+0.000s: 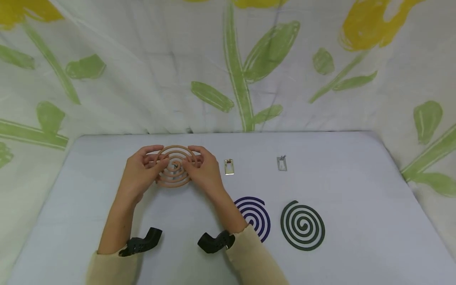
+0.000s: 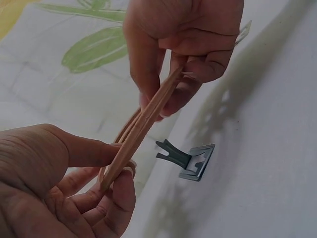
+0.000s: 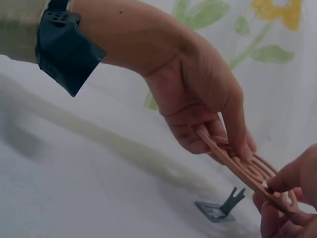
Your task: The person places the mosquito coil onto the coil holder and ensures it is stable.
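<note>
An orange-brown mosquito coil [image 1: 173, 185] is held up over the back left of the white table, between both hands. My left hand [image 1: 140, 172] pinches its left edge with thumb and fingers. On the opposite side, my right hand [image 1: 206, 171] grips it, the thumb lying across the spiral's face. The left wrist view shows the coil [image 2: 143, 124] nearly edge-on and tilted. Below it on the table stands a small dark metal coil stand [image 2: 174, 153] with a forked upright, apart from the coil; the right wrist view shows this stand [image 3: 231, 201] too.
Right of the hands lie a gold-coloured metal stand [image 1: 229, 173] and a silver one [image 1: 282, 170]. Nearer the front are a purple coil [image 1: 268, 225], partly covered by the right forearm, and a dark green coil [image 1: 303, 227]. A flower-painted cloth [image 1: 160, 79] hangs behind the table.
</note>
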A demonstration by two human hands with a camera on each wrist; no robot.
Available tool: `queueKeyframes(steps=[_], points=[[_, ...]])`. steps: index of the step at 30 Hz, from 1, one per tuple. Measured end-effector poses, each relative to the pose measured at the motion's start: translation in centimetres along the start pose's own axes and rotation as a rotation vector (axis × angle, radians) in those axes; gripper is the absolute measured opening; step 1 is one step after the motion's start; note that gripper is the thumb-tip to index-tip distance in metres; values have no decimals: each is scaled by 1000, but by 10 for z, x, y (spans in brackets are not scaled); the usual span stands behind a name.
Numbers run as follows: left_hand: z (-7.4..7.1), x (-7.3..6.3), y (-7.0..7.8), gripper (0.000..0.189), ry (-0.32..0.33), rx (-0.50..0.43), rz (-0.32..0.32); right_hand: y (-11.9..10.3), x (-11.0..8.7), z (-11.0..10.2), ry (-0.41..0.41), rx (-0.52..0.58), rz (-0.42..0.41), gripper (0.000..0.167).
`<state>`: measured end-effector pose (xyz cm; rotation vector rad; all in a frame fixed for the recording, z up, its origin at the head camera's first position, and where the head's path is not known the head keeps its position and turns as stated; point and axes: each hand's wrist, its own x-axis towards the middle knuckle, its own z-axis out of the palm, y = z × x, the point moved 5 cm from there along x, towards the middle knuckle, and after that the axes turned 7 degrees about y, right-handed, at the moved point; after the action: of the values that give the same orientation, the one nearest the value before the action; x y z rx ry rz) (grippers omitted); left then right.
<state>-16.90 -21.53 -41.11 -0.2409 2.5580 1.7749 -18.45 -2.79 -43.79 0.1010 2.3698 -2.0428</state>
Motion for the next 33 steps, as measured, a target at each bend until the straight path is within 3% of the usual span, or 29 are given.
queueKeyframes(steps=[6, 18, 33], points=[[7, 4, -1, 59, -32, -38, -26, -1, 1, -6, 41, -28, -4, 41], [8, -2, -5, 62, -38, -1, -37, 3, -1, -2, 79, -143, -42, 45], [9, -1, -7, 63, -38, 6, -35, 5, -3, 0, 72, -145, -22, 46]])
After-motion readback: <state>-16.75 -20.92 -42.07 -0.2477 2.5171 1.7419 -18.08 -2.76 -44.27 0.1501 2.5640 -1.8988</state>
